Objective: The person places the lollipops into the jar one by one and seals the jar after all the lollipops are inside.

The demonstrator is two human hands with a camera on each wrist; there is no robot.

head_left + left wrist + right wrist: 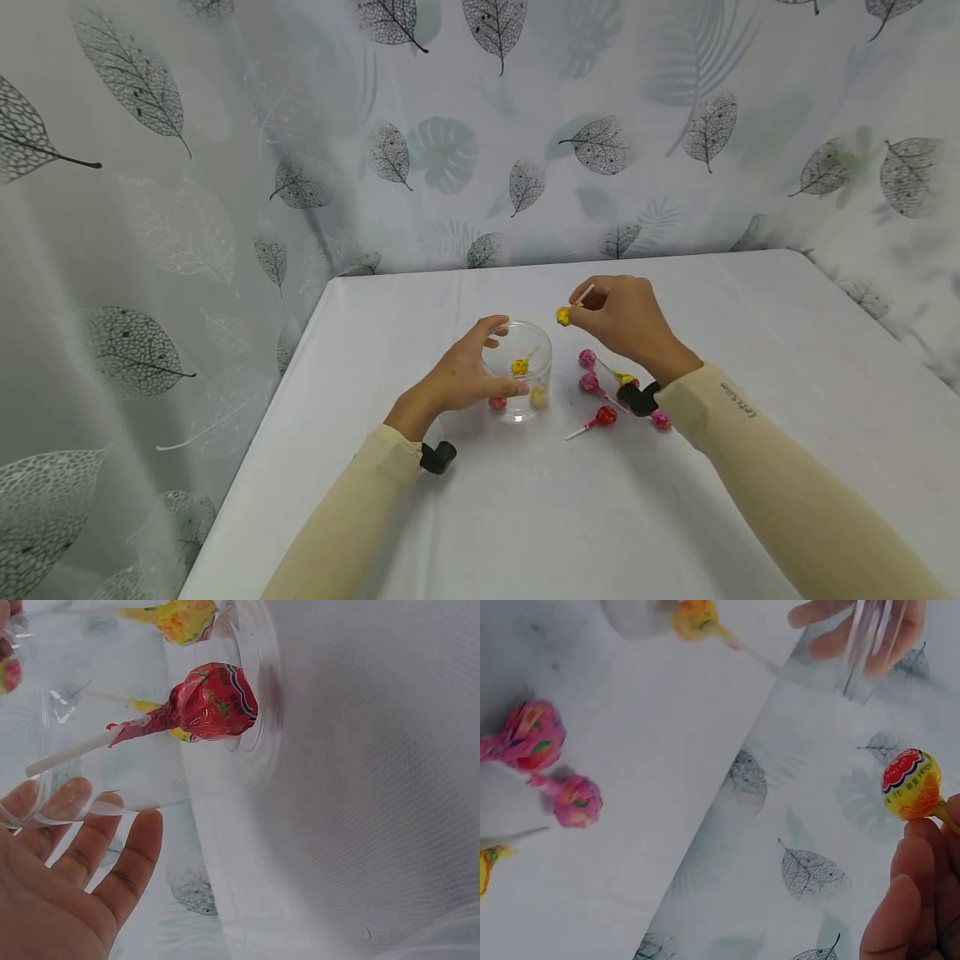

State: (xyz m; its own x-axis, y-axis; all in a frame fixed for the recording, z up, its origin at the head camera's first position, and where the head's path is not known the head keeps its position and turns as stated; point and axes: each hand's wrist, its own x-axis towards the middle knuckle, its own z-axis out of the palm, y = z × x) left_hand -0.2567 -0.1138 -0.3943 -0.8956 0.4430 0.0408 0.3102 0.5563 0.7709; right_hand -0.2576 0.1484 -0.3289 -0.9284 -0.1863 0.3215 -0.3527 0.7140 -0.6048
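In the head view my left hand (457, 377) grips a clear round jar (544, 350), thumb across its near side and fingers around the far side. The jar stands upright on the table with a red lollipop (217, 701) and yellow lollipops (520, 367) inside. Its mouth faces up. To the right of the jar and a little higher, my right hand (622, 315) pinches a yellow lollipop (911, 784) between thumb and fingers. The wrapped ball points toward the jar, and its white stick slants up past the fingers.
On the white table (487, 517), below my right hand, lie a red lollipop (606, 416), pink lollipops (590, 382) and a yellow lollipop (627, 380), partly behind the wrist camera (639, 399). A leaf-patterned curtain (442, 208) hangs behind the table and along its sides.
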